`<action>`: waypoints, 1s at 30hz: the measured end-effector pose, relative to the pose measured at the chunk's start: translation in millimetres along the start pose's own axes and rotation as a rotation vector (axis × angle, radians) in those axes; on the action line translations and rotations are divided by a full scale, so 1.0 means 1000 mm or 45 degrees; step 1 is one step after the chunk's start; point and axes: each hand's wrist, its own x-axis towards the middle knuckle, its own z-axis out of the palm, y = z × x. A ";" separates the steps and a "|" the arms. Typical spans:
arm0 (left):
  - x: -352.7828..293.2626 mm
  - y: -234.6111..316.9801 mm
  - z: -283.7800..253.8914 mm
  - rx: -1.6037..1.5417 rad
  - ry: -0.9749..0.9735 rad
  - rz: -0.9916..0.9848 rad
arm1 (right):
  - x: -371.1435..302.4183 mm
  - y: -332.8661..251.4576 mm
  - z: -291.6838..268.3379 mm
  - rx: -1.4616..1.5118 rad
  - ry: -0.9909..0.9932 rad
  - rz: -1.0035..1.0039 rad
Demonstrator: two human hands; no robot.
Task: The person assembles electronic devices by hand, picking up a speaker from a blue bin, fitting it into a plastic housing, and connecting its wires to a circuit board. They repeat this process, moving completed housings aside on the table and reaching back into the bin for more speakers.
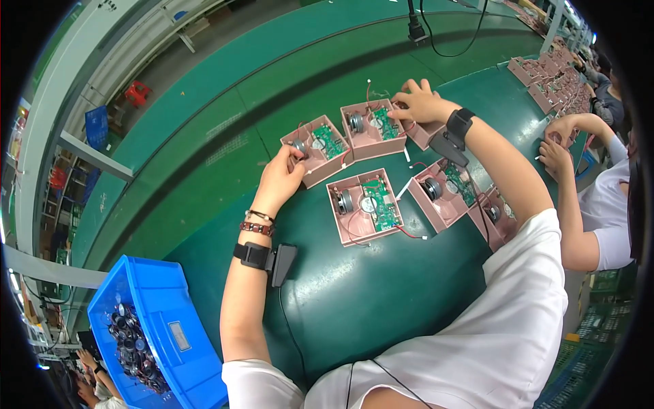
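Pink open-topped boxes, with round speakers and green circuit boards inside several of them, stand on the green bench. My left hand [281, 178] is closed over the left edge of the leftmost box [329, 170], its fingertips beside the speaker [298, 147]. A second box [379, 148] touches it on the right. My right hand [428, 106] grips the wall of the far right box [420, 136], thumb against the second box's corner; its palm hides part of the inside. Nearer me sits another box [352, 230] with a loose red wire.
Two more pink boxes, one [443, 213] in front of the other [501, 228], lie under my right forearm. At the left, a blue bin [157, 273] holds many small dark round parts. A black connector [416, 31] hangs overhead. A co-worker's hands [558, 146] work at the right near stacked pink boxes [545, 75].
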 end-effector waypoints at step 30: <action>0.048 0.024 0.030 0.155 0.172 0.471 | 0.004 -0.114 0.006 0.309 0.172 -0.650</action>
